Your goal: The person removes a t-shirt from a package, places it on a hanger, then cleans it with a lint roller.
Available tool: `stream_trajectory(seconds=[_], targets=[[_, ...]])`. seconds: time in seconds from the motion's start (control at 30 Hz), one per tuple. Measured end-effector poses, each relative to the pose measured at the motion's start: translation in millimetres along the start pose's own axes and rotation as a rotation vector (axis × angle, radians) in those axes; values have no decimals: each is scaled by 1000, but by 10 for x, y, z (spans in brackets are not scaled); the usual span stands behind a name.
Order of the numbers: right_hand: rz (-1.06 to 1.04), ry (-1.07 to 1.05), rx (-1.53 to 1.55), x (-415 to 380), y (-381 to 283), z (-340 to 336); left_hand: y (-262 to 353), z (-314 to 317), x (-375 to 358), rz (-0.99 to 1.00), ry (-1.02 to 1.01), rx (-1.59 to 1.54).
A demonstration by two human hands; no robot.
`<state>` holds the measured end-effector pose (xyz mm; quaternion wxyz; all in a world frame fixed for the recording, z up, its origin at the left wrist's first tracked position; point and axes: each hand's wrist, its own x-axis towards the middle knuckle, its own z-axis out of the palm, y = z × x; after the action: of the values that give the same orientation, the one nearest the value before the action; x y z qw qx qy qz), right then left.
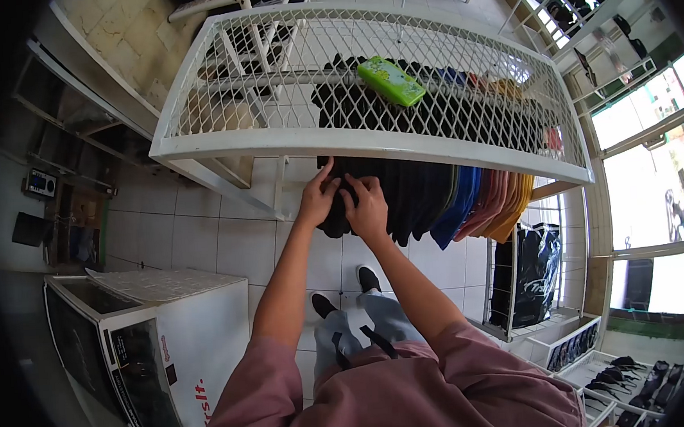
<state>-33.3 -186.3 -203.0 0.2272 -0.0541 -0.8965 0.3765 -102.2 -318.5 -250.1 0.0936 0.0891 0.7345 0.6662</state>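
Note:
A row of hanging garments [411, 197] fills the space under a white mesh-topped rack, black ones at the left, then blue, pink and yellow. My left hand [320, 194] is at the leftmost black garment, its index finger stretched up and the other fingers bent against the cloth. Close beside it, my right hand [365, 201] has its fingers bent on the black cloth. Both hands pinch at the dark fabric just below the rack's front bar [369, 142]. The hangers are hidden beneath the bar.
On the mesh top lies a green case [391, 81]. A white cabinet [201, 339] stands at the lower left. To the right are a shelf with a black bag [537, 272] and white trays of small dark items [626, 376]. A white-framed window is at the far right.

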Motion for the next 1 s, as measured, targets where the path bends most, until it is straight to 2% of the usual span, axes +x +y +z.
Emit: stream_trajectory(seconds=[0.13,0.2,0.27,0.33,0.4,0.47,0.53,0.63,0.8,1.0], targets=[[-32,-47,-29,-125,39,49,-1,70,-295,58,144,274],[-52,-56,-34,-244,23,-13,-25,121,-469,329,312,643],[17,-196,25,-434,10,-162,-23,137,-713,315,301,661],[53,-158,92,-680,44,-331,-25,191,-989,295,291,678],[105,-121,167,-957,111,-511,-53,253,-1302,58,119,409],[161,-106,169,-1266,257,-775,-121,347,-1599,62,26,429],[320,-139,108,-1517,362,-1120,-132,469,-1745,74,-84,430],[466,-9,21,-1826,534,-1570,-80,637,-1902,-119,-331,276],[644,314,-1,-2134,784,-2113,210,1040,-1846,-115,-584,299],[784,550,-15,-2430,1041,-2597,583,1871,-1759,-1,-884,457]])
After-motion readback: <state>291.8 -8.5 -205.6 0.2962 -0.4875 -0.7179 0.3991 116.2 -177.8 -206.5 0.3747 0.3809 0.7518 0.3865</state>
